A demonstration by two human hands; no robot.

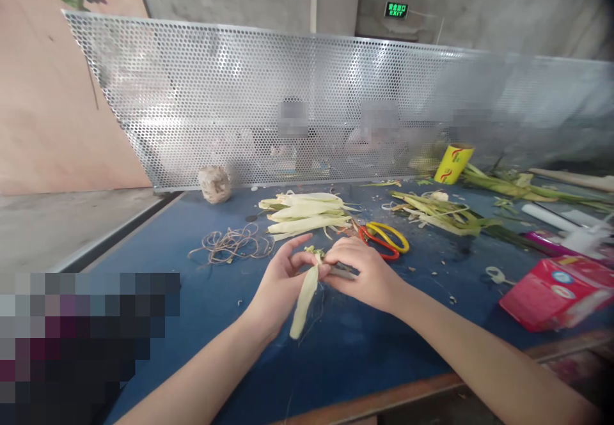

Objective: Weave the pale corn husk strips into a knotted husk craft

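My left hand [281,281] pinches the top of a pale yellow leaf strip [304,303] that hangs down over the blue table [201,303]. My right hand [367,271] meets it from the right, fingers closed on the same strip's top and on a thin grey stick-like piece [343,274] that pokes out under its fingers. A few thin fibres trail from the strip. Just beyond the hands lies a pile of similar pale leaf strips [307,214].
Scissors with red and yellow handles [386,239] lie right of the pile. A tangle of brown twine [233,245] and a twine ball [214,184] sit at the left. Green leaves [446,215], a yellow cup [453,164] and a red packet [551,291] lie right. A perforated metal screen [288,99] closes the back.
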